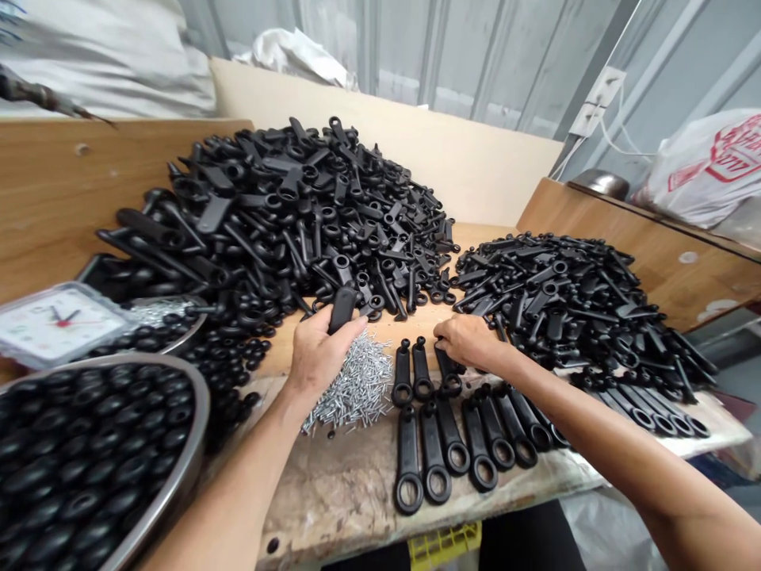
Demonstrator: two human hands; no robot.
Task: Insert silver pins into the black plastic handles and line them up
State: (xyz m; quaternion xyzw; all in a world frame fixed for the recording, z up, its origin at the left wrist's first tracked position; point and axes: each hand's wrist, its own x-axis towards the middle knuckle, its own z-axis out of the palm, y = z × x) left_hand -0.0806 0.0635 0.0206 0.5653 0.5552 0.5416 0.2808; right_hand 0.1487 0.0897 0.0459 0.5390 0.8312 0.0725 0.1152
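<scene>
My left hand (318, 353) gripping one black handle (342, 308) upright at 12 o'clock of nail pile (357, 385), my right hand (469, 339) pinching a laid handle (447, 369) in upper row, 3 o'clock of nails, big heap (285, 214) beyond

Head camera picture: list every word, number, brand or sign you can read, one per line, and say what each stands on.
White plastic bag, far right: red printed emblem with lettering, too blurred to read.
Clock, left: marks round the dial, too small to read as numbers.
Black handles, nails, metal bowl, wall socket: no readable text.
</scene>
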